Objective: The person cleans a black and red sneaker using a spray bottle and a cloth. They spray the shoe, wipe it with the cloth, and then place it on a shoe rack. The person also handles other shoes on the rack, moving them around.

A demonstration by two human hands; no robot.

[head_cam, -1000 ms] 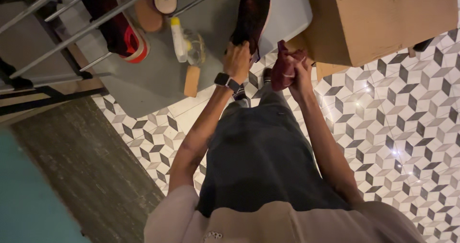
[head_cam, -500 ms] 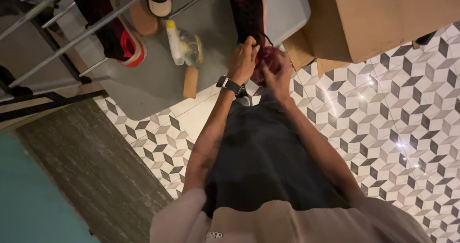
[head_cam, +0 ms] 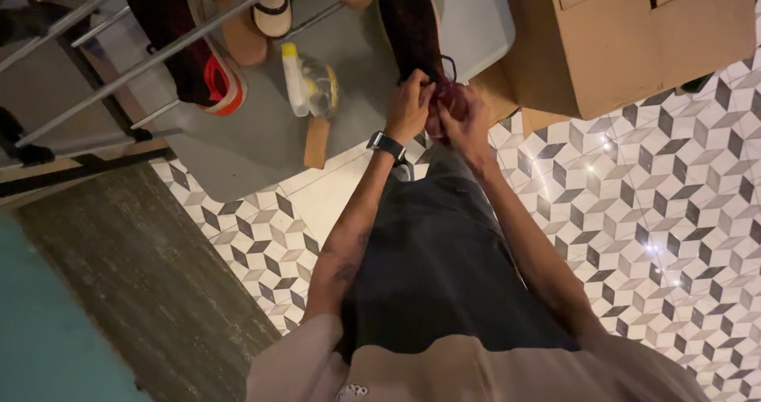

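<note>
A dark maroon shoe sits at the top middle, its toe pointing away from me. My left hand, with a black watch on the wrist, grips the shoe's near end. My right hand is pressed against it from the right, fingers closed around the maroon laces. Both hands meet over the lace area and hide the shoe's opening. Dark trousers on my leg run down from the shoe toward me.
A metal shoe rack at upper left holds sandals and a red-trimmed shoe. A plastic bottle and a wooden brush lie on the grey mat. A cardboard box stands at upper right. Patterned tile floor surrounds.
My right hand, which held something maroon apart from the shoe, has come in against my left hand. Both hands now close together on the shoe's laces.
</note>
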